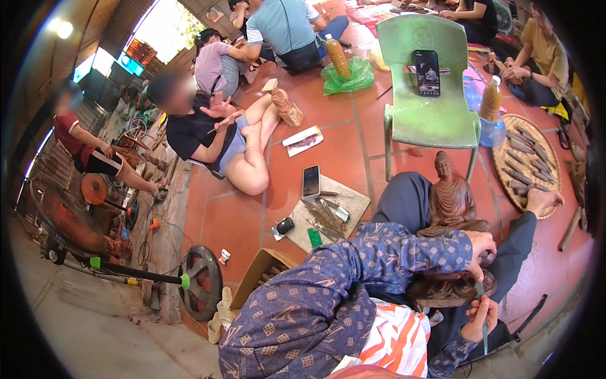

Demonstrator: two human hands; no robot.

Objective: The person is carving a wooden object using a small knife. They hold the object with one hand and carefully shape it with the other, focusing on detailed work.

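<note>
A dark brown carved wooden Buddha statue point(451, 199) stands upright between my legs, its middle hidden by my left sleeve. Below the sleeve shows its ornate carved base point(445, 290). My left hand point(482, 247) is bent over the right side of the carving, fingers curled on the wood. Pinched in my right hand point(480, 319) is a slim metal carving chisel point(481, 290), its upper end close to my left fingers and beside the base. Exactly where the chisel meets the wood is too small to tell.
Carving tools point(325, 218) and a phone point(311, 182) lie on a mat. A green chair point(429, 114) holds another phone. At right is a woven tray point(505, 158) of tools. A person point(208, 136) sits left near a small carved figure point(288, 108); fans stand at left.
</note>
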